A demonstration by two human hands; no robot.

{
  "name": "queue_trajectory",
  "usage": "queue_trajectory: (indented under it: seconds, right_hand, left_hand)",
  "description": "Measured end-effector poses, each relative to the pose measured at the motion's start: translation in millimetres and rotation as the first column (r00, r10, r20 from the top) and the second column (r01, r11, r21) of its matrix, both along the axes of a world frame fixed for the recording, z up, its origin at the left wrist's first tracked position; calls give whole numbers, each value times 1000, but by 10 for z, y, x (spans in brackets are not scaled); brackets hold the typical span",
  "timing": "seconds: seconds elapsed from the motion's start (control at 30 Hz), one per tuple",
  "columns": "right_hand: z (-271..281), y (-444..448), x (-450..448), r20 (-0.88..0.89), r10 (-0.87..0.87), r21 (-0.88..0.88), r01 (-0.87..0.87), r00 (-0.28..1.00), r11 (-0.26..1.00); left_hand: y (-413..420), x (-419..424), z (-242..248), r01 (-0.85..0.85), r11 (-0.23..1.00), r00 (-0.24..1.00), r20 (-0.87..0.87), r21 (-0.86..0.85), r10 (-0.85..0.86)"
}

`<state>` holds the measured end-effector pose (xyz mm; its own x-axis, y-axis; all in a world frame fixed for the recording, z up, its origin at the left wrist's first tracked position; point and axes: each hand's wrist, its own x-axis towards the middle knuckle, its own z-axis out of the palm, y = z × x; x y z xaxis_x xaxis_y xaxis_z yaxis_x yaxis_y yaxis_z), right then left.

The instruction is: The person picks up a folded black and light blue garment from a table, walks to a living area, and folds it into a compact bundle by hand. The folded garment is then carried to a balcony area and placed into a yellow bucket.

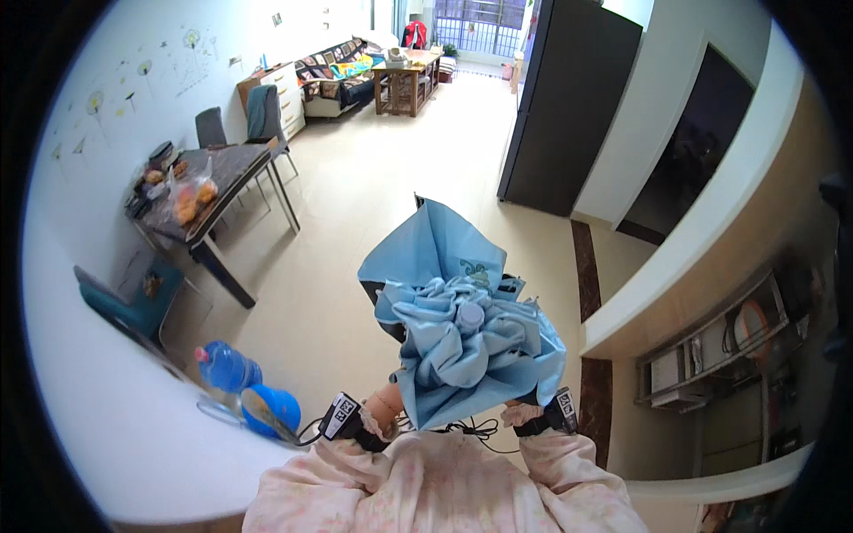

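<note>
A light blue folding umbrella (460, 346) is in front of my chest, its cloth loose and bunched in folds. The pale round tip cap (470, 317) points up towards me, and one canopy panel (433, 246) with a small green printed motif spreads away from me. Dark lining shows at some edges. My left hand (388, 402) reaches behind the near left side of the cloth; its fingers are hidden. The right hand is almost wholly covered by the cloth on the other side. Whatever the fingers grip under the canopy cannot be seen.
Left stands a dining table (233, 170) with a bag of orange fruit (193, 200), beside chairs. A blue water bottle (230, 366) and a blue container (272, 410) are at lower left. Right are a dark refrigerator (566, 100), a wall edge (686, 260) and a metal rack (706, 346).
</note>
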<state>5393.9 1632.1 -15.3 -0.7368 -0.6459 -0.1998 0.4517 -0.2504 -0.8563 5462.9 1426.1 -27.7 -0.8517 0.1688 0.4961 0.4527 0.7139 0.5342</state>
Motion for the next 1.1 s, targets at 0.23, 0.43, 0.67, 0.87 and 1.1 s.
queue_trajectory:
  seconds: [0.23,0.43,0.67,0.87,1.1]
  right_hand:
    - [-22,-812,-1383,-18,-191,-61,189,981,980]
    - [-126,-1322,-2836,-96,-209,-50,205,973,978]
    - [-154,-2469,-4858,-305,7,51,9,952,999]
    - [183,-3976,-6382,-265,241,254,-173,934,952]
    - [411,-5377,-7711,8,31,-77,-30,999,997]
  left_hand:
    - [-866,-1275,250,286,893,944,60,346,-326]
    - [-1710,-2629,634,147,772,765,423,619,-485]
    - [-3265,-4727,422,-294,335,947,321,895,-27]
    - [-4427,-6287,179,100,-5,937,-96,995,-335]
    - [-5509,-7613,413,40,-117,935,-79,992,-347]
